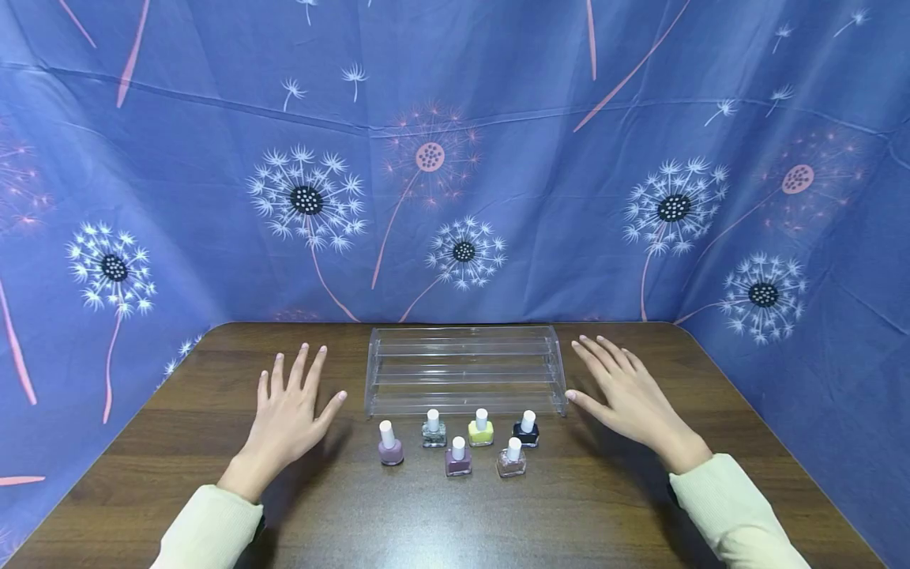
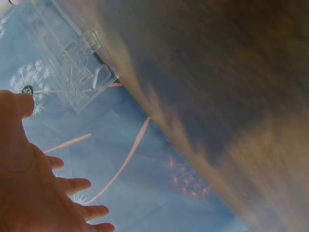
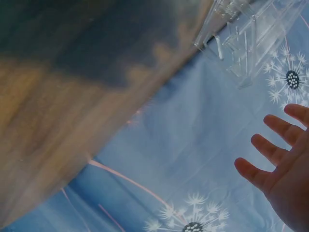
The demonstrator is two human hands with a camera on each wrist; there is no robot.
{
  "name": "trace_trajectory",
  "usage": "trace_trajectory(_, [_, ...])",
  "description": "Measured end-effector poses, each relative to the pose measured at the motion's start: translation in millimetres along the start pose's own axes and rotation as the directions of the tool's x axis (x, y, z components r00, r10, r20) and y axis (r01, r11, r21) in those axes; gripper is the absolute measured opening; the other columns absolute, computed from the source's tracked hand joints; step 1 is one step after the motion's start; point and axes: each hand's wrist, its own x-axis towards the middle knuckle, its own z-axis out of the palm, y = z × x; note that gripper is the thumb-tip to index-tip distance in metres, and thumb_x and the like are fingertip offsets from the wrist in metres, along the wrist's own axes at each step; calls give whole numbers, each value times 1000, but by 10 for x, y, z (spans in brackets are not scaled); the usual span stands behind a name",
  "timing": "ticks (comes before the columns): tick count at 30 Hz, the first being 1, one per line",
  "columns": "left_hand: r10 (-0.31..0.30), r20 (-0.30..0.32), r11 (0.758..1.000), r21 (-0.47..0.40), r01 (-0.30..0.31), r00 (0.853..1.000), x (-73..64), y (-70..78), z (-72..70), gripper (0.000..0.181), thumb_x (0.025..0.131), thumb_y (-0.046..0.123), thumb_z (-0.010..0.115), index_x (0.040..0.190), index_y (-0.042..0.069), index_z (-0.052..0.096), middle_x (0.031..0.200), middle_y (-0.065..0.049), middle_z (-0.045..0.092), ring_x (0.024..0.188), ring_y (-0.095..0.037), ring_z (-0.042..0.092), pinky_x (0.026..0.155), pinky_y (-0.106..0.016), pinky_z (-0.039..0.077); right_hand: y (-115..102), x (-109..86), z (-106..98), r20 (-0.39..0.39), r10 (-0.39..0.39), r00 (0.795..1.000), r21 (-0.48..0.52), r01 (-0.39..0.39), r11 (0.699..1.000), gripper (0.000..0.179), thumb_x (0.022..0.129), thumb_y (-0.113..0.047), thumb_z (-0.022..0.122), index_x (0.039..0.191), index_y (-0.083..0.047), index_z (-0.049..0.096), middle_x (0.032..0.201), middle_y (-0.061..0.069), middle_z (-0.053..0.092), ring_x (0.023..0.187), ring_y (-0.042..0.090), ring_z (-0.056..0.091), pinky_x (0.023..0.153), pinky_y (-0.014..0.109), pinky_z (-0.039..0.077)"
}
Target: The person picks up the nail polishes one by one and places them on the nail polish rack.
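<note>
My left hand (image 1: 287, 415) is held over the table left of a clear tiered rack (image 1: 465, 371), fingers spread and straight, holding nothing. On the rack's other side my right hand (image 1: 633, 395) is likewise spread, its thumb close to the rack's right end. Several nail polish bottles with white caps stand before the rack: a mauve bottle (image 1: 391, 452), a grey glitter bottle (image 1: 434, 432), a yellow bottle (image 1: 480, 431), a black bottle (image 1: 526, 432), a dark purple bottle (image 1: 458, 461) and a pinkish glitter bottle (image 1: 511, 463). Both wrist views show the rack's clear side (image 2: 89, 70).
The brown wooden table (image 1: 398, 521) has its far edge against a blue curtain (image 1: 540, 158) printed with dandelions. The curtain also hangs along the left and right sides. The rack stands close to that far edge.
</note>
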Motion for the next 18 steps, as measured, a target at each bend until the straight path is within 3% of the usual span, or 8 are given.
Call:
trace_trajectory(6, [7,-4,1000,-4,-7,1000,54,43,9,74,89,53,43,146,14,17,148,-20,23,133,-50,15,102,-64,13,-58,88,-26,-44,-77,996,-20,76,997,69,80,-44,61,135,-6,42,135,13,46,125,35,39,98,50,31])
trace_trajectory(14, [18,15,1000,-4,-18,1000,111,101,15,73,90,53,41,145,11,19,146,-20,26,131,-50,20,100,-63,20,-175,164,-42,-41,-120,992,-17,120,993,63,82,-44,59,131,-7,47,131,10,51,120,33,45,94,50,35])
trace_trajectory(18, [32,-11,999,3,-32,999,128,130,28,70,90,50,43,143,8,25,143,-22,32,127,-51,27,99,-63,24,-235,188,-45,-23,-135,991,-21,134,991,60,84,-46,57,130,-8,48,129,8,53,118,30,48,93,48,37])
